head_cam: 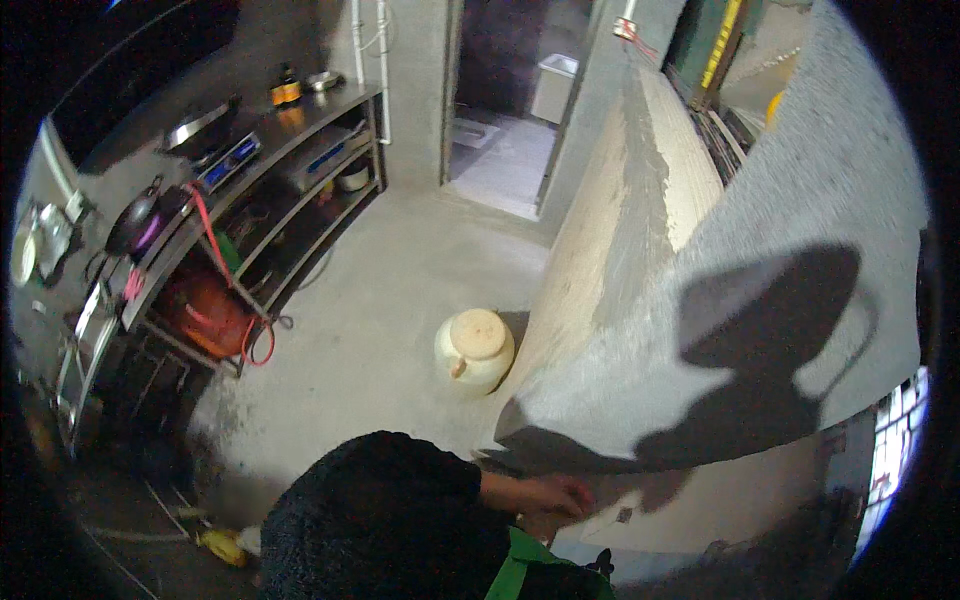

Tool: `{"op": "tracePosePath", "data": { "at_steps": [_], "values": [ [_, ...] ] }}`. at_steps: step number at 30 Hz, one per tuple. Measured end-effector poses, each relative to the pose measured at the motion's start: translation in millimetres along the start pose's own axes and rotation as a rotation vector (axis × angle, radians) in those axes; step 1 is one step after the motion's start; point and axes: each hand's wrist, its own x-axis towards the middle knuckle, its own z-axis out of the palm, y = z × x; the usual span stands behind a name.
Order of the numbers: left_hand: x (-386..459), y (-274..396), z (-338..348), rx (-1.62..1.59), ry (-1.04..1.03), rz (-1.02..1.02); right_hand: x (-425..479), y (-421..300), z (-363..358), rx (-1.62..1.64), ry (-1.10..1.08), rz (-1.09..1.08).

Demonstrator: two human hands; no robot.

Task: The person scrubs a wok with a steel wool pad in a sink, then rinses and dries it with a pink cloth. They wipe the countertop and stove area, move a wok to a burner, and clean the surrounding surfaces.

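Observation:
My left hand [551,498] reaches out of a dark fleece sleeve [390,517] towards the right, low in the view. It is blurred and in shade, near the foot of the grey wall, so its finger pose and any hold cannot be made out. Just below it is a small skin-coloured patch that I cannot assign for sure. A green band [517,562] lies across dark cloth beneath the hand. My right hand is not seen. Ahead on the concrete floor stands a pale, round-bellied jar [475,352], close to the wall.
Along the left runs a metal shelf bench [300,135] with a wok [202,127], a stove [232,161] and bottles [286,88]. An orange-red gas cylinder [210,322] with a red hose is under it. A doorway [502,112] opens ahead. A rough wall [600,360] slants along the right.

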Motion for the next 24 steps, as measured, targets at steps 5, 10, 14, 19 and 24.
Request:
{"op": "tracePosePath", "data": {
  "at_steps": [5,10,14,19,24],
  "values": [
    [10.6,-28.7,35.7,-0.168,0.272,0.079,17.9,-36.6,-49.1,-0.076,-0.131,0.026],
    [22.3,-68.2,90.4,-0.355,0.339,0.208,32.4,-62.6,-111.9,-0.099,-0.200,0.062],
    [38.0,-94.3,120.9,-0.334,0.315,0.297,46.0,-84.3,-151.2,-0.096,-0.224,0.076],
    [79.8,-109.2,141.9,-0.332,0.331,0.286,68.8,-115.8,-198.3,-0.061,-0.218,0.077],
    [161.6,-115.5,161.7,-0.205,0.322,0.171,98.4,-139.1,-277.2,0.109,-0.144,0.046]
  ]
}}
